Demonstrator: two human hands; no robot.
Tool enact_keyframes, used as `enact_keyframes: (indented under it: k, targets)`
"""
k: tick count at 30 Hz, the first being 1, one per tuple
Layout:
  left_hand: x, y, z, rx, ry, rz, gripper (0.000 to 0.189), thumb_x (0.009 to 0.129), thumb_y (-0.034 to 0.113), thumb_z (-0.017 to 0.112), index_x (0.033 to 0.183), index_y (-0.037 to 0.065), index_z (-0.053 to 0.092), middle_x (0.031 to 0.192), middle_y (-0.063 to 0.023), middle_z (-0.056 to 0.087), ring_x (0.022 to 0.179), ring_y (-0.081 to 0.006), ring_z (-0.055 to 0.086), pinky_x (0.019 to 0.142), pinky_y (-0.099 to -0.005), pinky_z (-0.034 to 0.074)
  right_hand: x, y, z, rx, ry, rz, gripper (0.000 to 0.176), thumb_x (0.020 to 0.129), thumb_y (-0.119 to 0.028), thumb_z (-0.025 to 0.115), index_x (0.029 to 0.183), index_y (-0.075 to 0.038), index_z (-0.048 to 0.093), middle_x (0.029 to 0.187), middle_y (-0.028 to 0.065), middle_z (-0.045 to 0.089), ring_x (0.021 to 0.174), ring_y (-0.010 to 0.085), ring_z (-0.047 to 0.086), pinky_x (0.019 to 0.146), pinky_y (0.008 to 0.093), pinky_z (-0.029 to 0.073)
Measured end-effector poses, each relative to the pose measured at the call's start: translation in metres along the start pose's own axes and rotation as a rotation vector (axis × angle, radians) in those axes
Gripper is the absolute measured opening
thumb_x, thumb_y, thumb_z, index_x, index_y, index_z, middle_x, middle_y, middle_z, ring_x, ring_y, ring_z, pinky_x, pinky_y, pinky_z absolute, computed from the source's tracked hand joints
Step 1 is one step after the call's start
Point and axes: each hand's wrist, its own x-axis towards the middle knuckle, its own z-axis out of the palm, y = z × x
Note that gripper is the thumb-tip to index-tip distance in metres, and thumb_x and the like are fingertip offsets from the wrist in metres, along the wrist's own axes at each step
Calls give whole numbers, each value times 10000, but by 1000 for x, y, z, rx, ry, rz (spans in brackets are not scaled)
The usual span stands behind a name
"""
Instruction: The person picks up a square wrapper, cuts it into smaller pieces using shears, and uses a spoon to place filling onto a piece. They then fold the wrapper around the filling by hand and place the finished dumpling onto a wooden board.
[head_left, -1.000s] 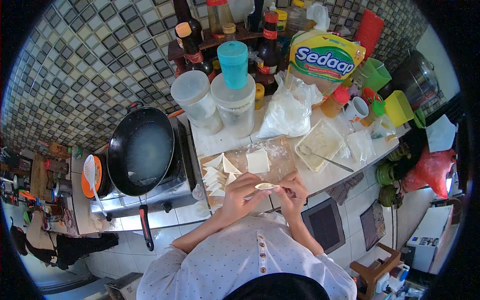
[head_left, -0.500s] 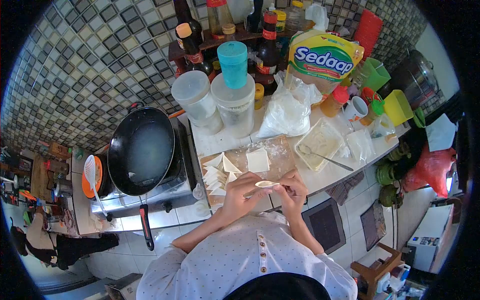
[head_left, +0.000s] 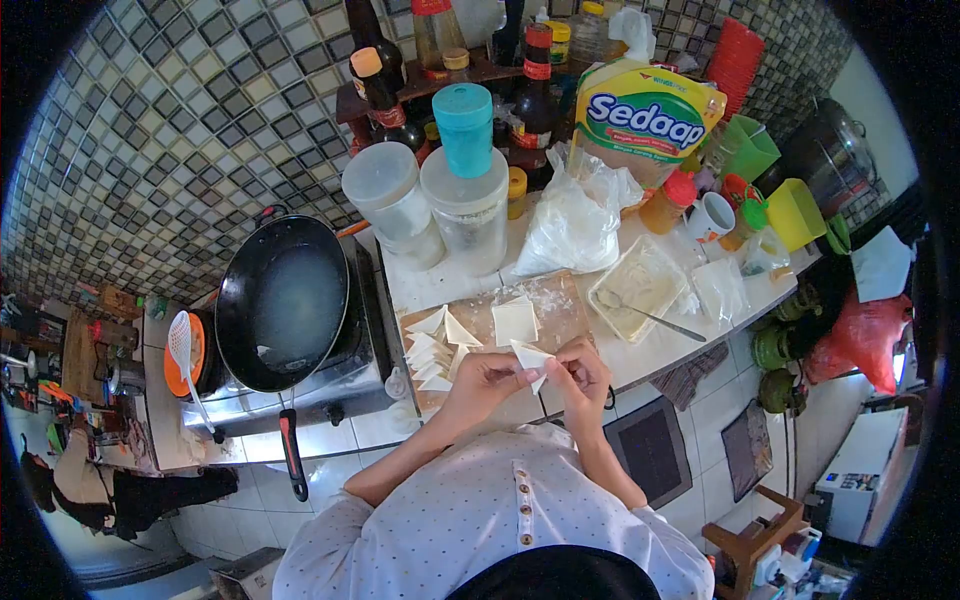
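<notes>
Between my hands, a pale dumpling wrapper [head_left: 529, 356] is folded into a triangle with its tip pointing up and left. My left hand [head_left: 483, 383] pinches its lower left edge. The fingers and thumb of my right hand [head_left: 581, 378] press its right side. Both hands are held in front of the near edge of a floured wooden board [head_left: 565, 305]. On that board lie a small stack of square wrappers [head_left: 515, 322] and, to the left, several folded triangles [head_left: 430, 362]. Any filling inside the held wrapper is hidden.
A black frying pan [head_left: 283, 300] with liquid sits on the stove, its handle toward me. Right of the board stands a tub of pale paste [head_left: 635, 285] with a spoon. Behind are lidded containers [head_left: 467, 220] and a white bag [head_left: 570, 225]. Another person [head_left: 150, 490] is far left.
The wrapper has turned from nearly edge-on, with its opening showing, to a flat triangle facing me. My fingers have shifted along its edges; both hands stay in about the same place.
</notes>
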Motion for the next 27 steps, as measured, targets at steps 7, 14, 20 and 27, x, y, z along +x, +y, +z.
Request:
enact_keyframes:
  k: [7,14,20,27]
  targets:
    - [3,-10,-5,-153,-47,-174,196,830,169,575,815,-15,642,740,-8,607,685,-42,509,630,-190,401,0,-3,1,111,-22,168,123,770,-53,589,687,-26,504,681,0,459,572,59,429,533,183,335]
    - [5,-14,-5,-149,-76,-128,212,837,184,568,782,-9,636,708,2,597,658,-37,491,617,-193,390,0,3,-5,126,-38,179,99,770,-40,596,707,-29,520,658,-15,493,566,37,468,511,171,335]
    - [5,-18,-5,-147,-95,-130,218,843,191,558,784,-5,631,713,6,588,685,-40,490,641,-198,387,0,1,-3,81,-37,182,98,769,-35,576,695,-32,511,666,-25,451,574,32,392,510,182,282]
    - [5,-12,-3,-159,-103,-138,164,834,149,564,832,-3,627,781,-6,599,728,-51,516,689,-206,414,-1,-4,-2,99,-30,216,100,774,-41,571,696,-33,509,669,-24,450,586,33,398,521,174,284]
